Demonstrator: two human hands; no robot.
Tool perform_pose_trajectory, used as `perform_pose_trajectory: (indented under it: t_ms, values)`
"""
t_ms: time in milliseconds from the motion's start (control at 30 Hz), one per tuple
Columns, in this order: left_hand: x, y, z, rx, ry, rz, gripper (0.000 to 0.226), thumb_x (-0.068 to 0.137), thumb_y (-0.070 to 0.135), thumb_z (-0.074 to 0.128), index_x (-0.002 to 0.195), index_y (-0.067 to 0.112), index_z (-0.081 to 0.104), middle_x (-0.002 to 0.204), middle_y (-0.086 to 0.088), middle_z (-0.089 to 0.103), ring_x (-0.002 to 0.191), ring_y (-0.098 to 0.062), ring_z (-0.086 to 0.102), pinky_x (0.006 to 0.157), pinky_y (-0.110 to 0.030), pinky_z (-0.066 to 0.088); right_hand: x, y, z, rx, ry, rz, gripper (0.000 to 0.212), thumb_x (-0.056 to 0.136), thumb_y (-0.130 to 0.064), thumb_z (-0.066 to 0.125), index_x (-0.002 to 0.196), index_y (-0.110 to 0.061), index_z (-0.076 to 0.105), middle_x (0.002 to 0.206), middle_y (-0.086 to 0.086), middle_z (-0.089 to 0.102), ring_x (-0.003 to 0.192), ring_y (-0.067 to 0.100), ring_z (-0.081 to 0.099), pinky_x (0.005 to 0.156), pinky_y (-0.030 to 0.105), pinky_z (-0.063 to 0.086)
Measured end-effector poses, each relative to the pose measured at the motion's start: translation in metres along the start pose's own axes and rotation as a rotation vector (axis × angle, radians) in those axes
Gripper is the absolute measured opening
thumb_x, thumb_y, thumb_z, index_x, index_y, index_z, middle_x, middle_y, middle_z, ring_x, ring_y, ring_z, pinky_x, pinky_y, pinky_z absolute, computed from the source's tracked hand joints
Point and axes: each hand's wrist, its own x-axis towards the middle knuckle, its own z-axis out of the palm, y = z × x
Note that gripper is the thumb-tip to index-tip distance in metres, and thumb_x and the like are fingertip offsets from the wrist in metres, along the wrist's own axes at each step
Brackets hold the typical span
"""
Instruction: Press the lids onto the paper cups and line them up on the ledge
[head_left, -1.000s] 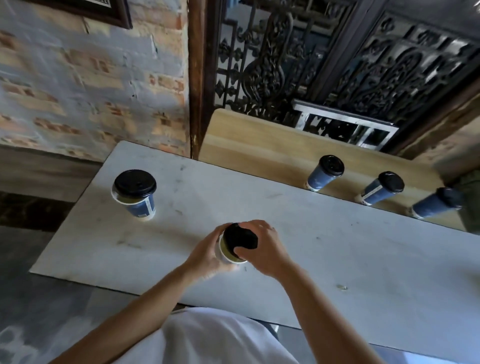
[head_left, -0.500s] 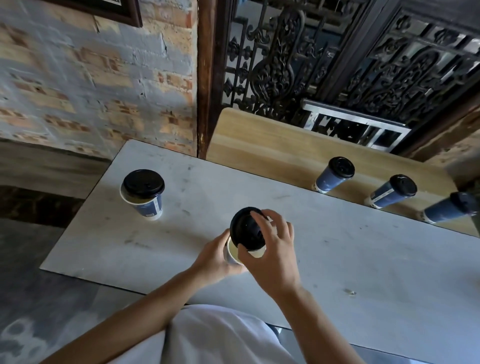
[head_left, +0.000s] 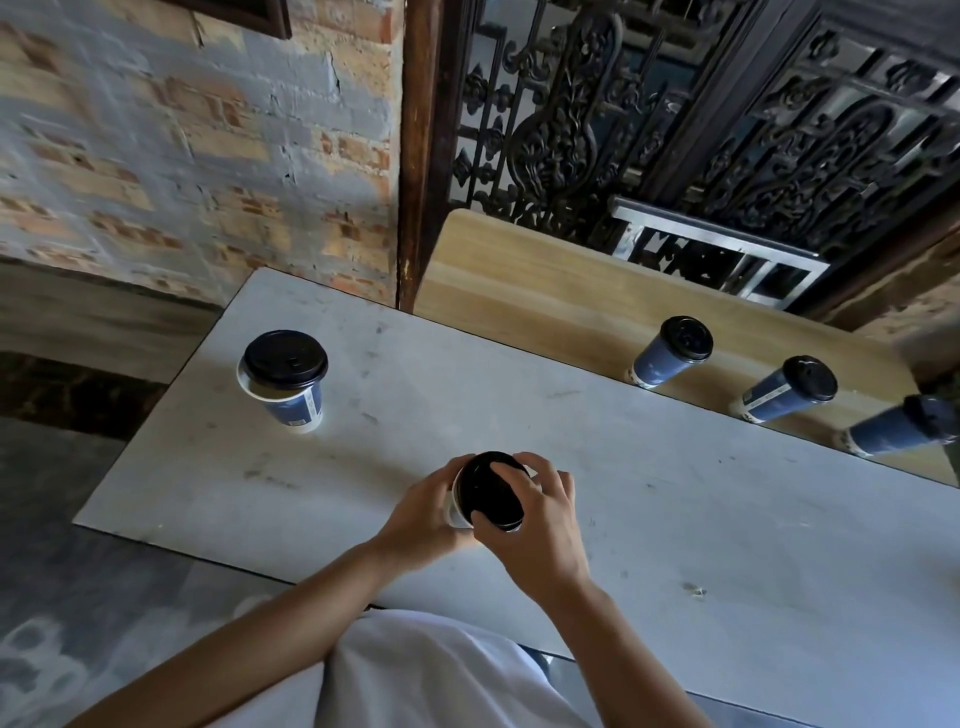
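Left hand (head_left: 421, 519) grips 1 cup (head_left: 457, 512), right hand (head_left: 540, 535) its lid (head_left: 491, 493); 3 cups (head_left: 657, 364) (head_left: 774, 397) (head_left: 888, 431) on ledge (head_left: 519, 280), 1 lone cup (head_left: 296, 405).

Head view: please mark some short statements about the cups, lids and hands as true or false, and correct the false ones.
1. The left-hand grip and right-hand grip are both on the near cup. True.
2. Three lidded cups stand on the wooden ledge. True.
3. The left-hand grip presses the lid. False: the right-hand grip presses the lid; the left-hand grip holds the cup's side.
4. The far-left cup on the table has no lid. False: a black lid sits on it, off-centre.
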Motion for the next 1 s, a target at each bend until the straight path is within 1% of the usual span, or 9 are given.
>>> perform_pose_trajectory:
  t_ms: [233,400,500,600,667,733,833,900,1000]
  values:
    - [-0.001,-0.003,-0.004,-0.007,-0.013,-0.026,0.078,0.071,0.022,0.084,0.137,0.045,0.049,0.123,0.034,0.062,0.115,0.010,0.058,0.089,-0.017,0.052,0.008,-0.004,-0.003,-0.114,-0.100,-0.020,0.053,0.083,-0.037,0.071,0.135,-0.031,0.059,0.142,-0.017,0.039,0.128,0.013,0.030,0.083,0.030,0.054]
    - [-0.001,-0.003,-0.001,-0.059,-0.042,-0.021,0.075,0.076,0.014,0.081,0.138,0.041,0.049,0.128,0.026,0.063,0.120,0.005,0.058,0.096,-0.013,0.047,0.001,0.000,0.001,-0.178,-0.058,-0.119,0.052,0.083,-0.034,0.071,0.133,-0.027,0.062,0.145,-0.010,0.044,0.128,0.019,0.036,0.080,0.036,0.057]
    - [0.002,0.003,-0.005,-0.065,-0.087,-0.112,0.069,0.078,0.014,0.078,0.135,0.043,0.053,0.123,0.023,0.067,0.115,0.003,0.061,0.087,-0.009,0.048,0.000,0.005,0.005,-0.133,-0.016,-0.131,0.051,0.081,-0.032,0.074,0.131,-0.026,0.064,0.144,-0.010,0.045,0.128,0.020,0.037,0.077,0.038,0.058]
    - [0.009,0.008,-0.018,-0.378,-0.083,-0.287,0.043,0.082,0.004,0.065,0.116,0.028,0.074,0.113,0.000,0.076,0.100,-0.014,0.071,0.079,-0.027,0.056,-0.005,0.012,0.012,-0.055,0.027,-0.174,0.052,0.080,-0.029,0.077,0.130,-0.023,0.064,0.146,-0.006,0.046,0.127,0.025,0.038,0.076,0.037,0.058]
    - [0.012,0.016,-0.022,-0.631,0.001,-0.420,0.023,0.087,0.017,0.065,0.101,0.024,0.081,0.110,-0.004,0.077,0.097,-0.016,0.074,0.079,-0.040,0.061,-0.006,0.017,0.016,-0.009,0.055,-0.201,0.052,0.080,-0.027,0.080,0.130,-0.021,0.066,0.146,-0.003,0.048,0.126,0.026,0.039,0.082,0.032,0.054]
    - [0.014,0.023,-0.019,-0.620,0.025,-0.449,0.023,0.096,0.032,0.059,0.103,0.025,0.080,0.109,0.001,0.078,0.101,-0.013,0.072,0.088,-0.045,0.060,-0.004,0.019,0.019,0.022,0.064,-0.202,0.053,0.080,-0.026,0.081,0.130,-0.021,0.067,0.145,-0.004,0.048,0.126,0.024,0.038,0.089,0.021,0.046]
    - [0.013,0.027,-0.010,-0.483,0.009,-0.377,0.027,0.103,0.038,0.053,0.113,0.026,0.075,0.112,0.002,0.076,0.108,-0.014,0.070,0.096,-0.044,0.058,-0.002,0.020,0.019,0.106,0.046,-0.130,0.054,0.079,-0.028,0.080,0.131,-0.026,0.065,0.145,-0.011,0.047,0.128,0.014,0.034,0.095,0.008,0.034]
    - [0.015,0.025,-0.008,-0.474,0.035,-0.364,0.029,0.104,0.038,0.051,0.115,0.023,0.073,0.114,-0.001,0.075,0.110,-0.016,0.069,0.094,-0.041,0.058,0.000,0.021,0.014,0.234,0.035,-0.019,0.049,0.083,-0.031,0.077,0.130,-0.033,0.064,0.141,-0.016,0.052,0.127,0.005,0.040,0.096,0.009,0.040]
    - [0.015,0.024,-0.007,-0.486,0.086,-0.383,0.028,0.104,0.039,0.050,0.107,0.026,0.075,0.107,0.004,0.075,0.101,-0.009,0.069,0.080,-0.031,0.059,0.000,0.018,0.012,0.718,0.085,0.389,0.028,0.096,-0.026,0.067,0.119,-0.041,0.064,0.127,-0.007,0.066,0.106,0.005,0.063,0.077,0.016,0.052]
